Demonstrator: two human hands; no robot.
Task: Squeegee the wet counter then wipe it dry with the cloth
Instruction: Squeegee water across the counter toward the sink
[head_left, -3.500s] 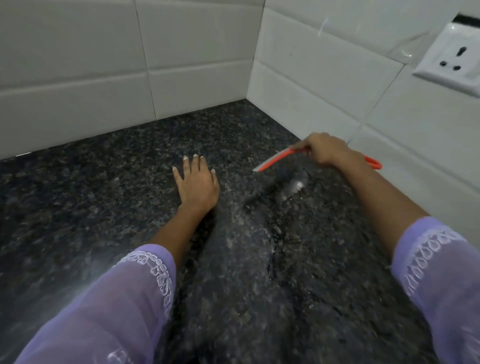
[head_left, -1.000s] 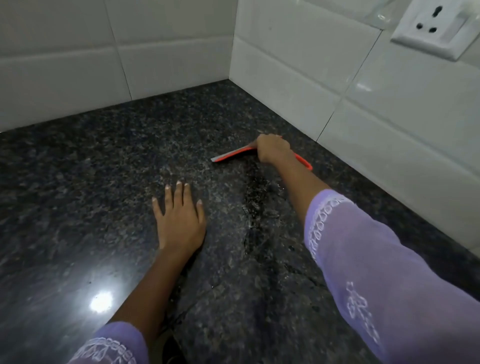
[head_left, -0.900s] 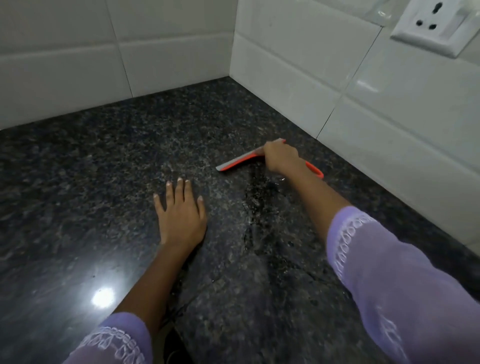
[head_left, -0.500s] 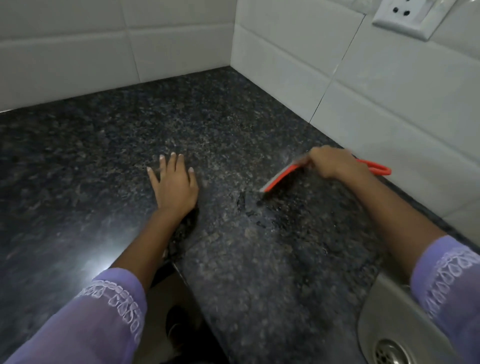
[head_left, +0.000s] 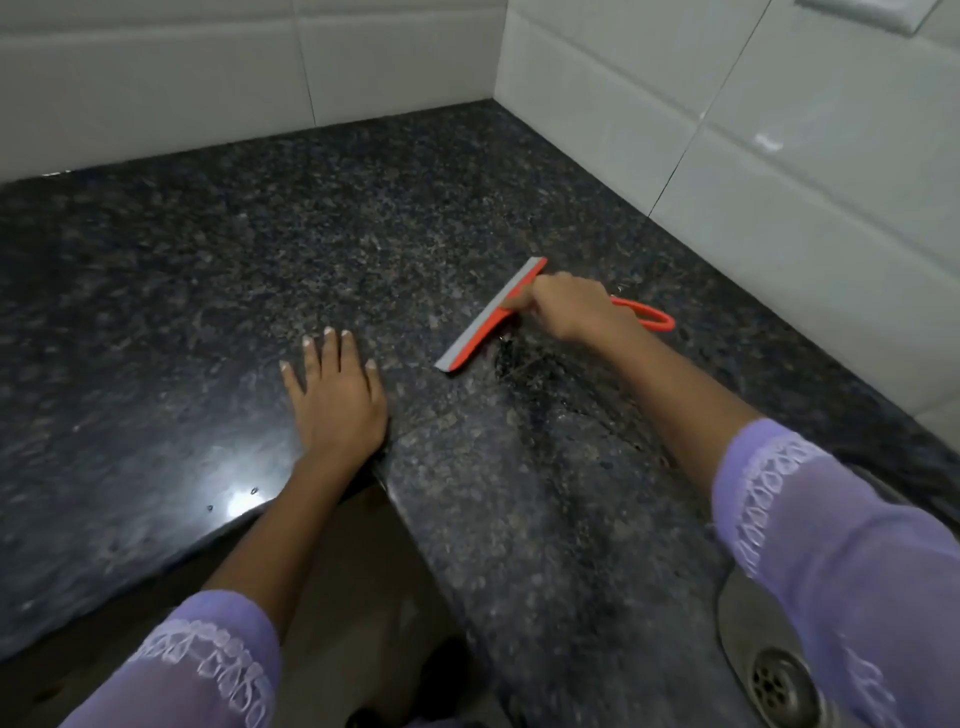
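Granite counter (head_left: 208, 291), dark and speckled, fills an inside corner between white tiled walls (head_left: 156, 88), seen from above the person's two arms. Her right hand (head_left: 569, 306) is closed around the handle of an orange squeegee (head_left: 483, 327), fingers wrapped over the neck just behind the blade. From that hand the grey-edged blade runs out toward 10 o'clock at its far tip and toward 8 o'clock at its near tip, lying slantwise with its edge on the stone. The looped end of the handle sticks out behind the hand at 3 o'clock, pointing at the right-hand wall. A wet, darker streak (head_left: 540, 379) with scattered droplets sits on the counter just beside the blade's near tip, at about 6 o'clock from the right hand. The left hand (head_left: 337, 400) lies flat, palm down, fingers spread a little, resting on the counter near its front edge; the squeegee's near tip is close to it at 2 o'clock but apart from it. Both forearms wear lilac sleeves (head_left: 831, 535) with white embroidery. A steel sink (head_left: 743, 618) with its drain shows at 5 o'clock in the view's corner.
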